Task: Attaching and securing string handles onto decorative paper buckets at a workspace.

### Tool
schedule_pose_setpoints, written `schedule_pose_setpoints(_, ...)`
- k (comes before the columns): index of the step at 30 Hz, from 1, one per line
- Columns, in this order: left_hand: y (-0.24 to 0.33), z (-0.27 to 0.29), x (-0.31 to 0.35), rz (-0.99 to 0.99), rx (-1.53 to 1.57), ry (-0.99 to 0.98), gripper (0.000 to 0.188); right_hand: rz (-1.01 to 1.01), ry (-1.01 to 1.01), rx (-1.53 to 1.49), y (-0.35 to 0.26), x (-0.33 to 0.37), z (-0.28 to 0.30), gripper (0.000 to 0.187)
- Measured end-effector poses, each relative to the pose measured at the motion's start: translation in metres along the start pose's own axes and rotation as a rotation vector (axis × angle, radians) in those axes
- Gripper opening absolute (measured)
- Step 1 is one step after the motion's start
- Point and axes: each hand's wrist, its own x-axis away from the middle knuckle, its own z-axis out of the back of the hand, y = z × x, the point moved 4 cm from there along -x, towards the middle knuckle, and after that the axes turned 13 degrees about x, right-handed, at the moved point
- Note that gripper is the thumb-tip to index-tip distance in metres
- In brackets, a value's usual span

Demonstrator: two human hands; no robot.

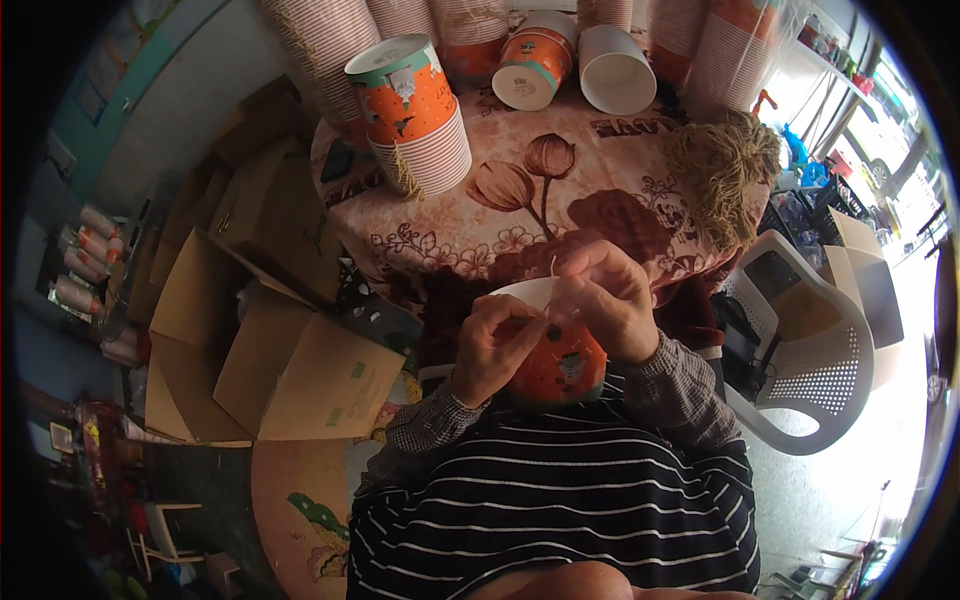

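An orange paper bucket (553,368) with printed figures and a green band rests upright against my lap, its white mouth toward the table. My left hand (492,345) is closed in a pinch at the bucket's rim; the fingers hide what is between them. Opposite it, my right hand (615,305) pinches a thin pale strand (553,266), whose end sticks up above the fingertips. The two hands nearly meet over the rim, fingertips close together.
On the flowered tablecloth (430,235) stand a bucket stack (420,125), two tipped buckets (528,75) and wrapped stacks at the back. A tangled bundle of straw-coloured cords (728,165) lies at the right. Open cardboard boxes (310,375) are left; a plastic chair (815,350) is right.
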Motion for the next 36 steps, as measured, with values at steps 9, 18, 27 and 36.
schedule_pose_setpoints(9, 0.005, 0.005, -0.001, -0.074, -0.067, -0.057, 0.013, -0.032, 0.006, 0.284, -0.021, -0.007, 0.024, 0.014)
schedule_pose_setpoints(18, -0.002, 0.031, 0.006, 0.007, 0.195, -0.034, 0.017, 0.262, -0.162, 1.329, -0.032, 0.027, 0.052, 0.016)
schedule_pose_setpoints(27, -0.013, 0.057, 0.010, -0.048, 0.354, 0.252, 0.014, 0.219, -0.186, 1.181, 0.006, 0.037, 0.063, 0.016)
schedule_pose_setpoints(36, -0.032, 0.101, 0.011, -0.141, 0.693, 0.396, 0.020, 0.139, -0.318, 0.976, 0.024, 0.035, 0.050, 0.028)
